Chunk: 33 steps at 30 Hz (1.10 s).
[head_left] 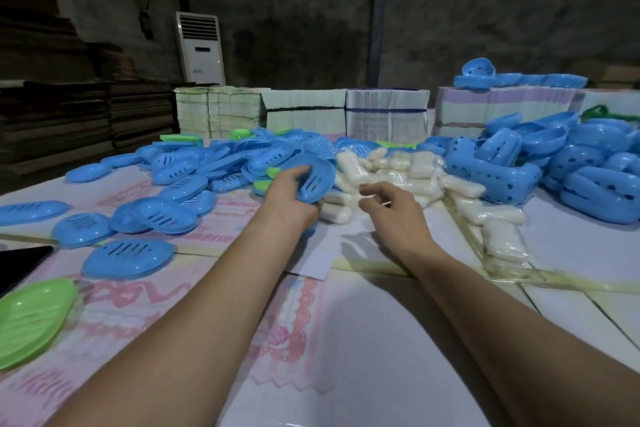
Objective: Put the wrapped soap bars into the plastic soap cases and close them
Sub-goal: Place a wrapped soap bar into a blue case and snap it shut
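Note:
My left hand [291,196] grips a blue slotted soap case half [313,178], tilted up off the table, at the centre. My right hand [391,210] hovers just to its right with loosely curled fingers and holds nothing. Right behind both hands lies a heap of white wrapped soap bars [398,170], with more bars trailing along the right [498,236]. Several loose blue case halves [194,166] are scattered to the left. Blue closed cases are piled at the right [588,163].
A green case half [31,315] lies at the near left beside a dark tablet [20,263]. Bundles of stacked paper packs [346,114] line the back of the table. Printed sheets cover the table near me [346,340]. A white standing air conditioner [201,48] is behind.

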### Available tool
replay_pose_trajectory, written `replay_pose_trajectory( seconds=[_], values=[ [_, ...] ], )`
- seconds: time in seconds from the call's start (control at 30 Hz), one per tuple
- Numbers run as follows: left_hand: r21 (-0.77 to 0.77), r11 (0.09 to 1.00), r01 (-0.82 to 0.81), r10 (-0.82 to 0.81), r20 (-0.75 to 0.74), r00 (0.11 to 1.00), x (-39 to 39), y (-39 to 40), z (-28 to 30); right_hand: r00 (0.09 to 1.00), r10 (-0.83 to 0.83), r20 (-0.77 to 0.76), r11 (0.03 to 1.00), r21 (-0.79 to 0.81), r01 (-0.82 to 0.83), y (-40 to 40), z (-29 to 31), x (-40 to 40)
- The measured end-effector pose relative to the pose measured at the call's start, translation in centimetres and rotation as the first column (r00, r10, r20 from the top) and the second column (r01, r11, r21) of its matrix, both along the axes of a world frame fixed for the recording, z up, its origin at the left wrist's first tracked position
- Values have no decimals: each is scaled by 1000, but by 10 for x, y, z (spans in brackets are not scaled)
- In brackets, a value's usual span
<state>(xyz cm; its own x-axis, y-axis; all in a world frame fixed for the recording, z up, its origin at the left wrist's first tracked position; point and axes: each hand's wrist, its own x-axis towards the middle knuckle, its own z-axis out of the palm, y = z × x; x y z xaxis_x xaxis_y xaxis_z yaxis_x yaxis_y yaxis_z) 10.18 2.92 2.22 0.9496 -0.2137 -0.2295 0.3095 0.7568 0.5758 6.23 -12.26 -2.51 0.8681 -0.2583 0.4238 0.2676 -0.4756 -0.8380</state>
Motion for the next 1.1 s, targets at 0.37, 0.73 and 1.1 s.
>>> replay_pose_trajectory(
  seconds=[0.37,0.73,1.1],
  values=[
    [-31,985,167,-167,18,986,-17,3,3,969,-245,-19,940,-247,233,-19,-1,1],
    [219,968,-123,48,320,946,-18,8,16,979,-184,-88,545,-838,27,34,-2,32],
    [196,980,35,-93,295,951,-20,10,16,926,-182,-332,601,-782,-163,30,14,26]
  ],
)
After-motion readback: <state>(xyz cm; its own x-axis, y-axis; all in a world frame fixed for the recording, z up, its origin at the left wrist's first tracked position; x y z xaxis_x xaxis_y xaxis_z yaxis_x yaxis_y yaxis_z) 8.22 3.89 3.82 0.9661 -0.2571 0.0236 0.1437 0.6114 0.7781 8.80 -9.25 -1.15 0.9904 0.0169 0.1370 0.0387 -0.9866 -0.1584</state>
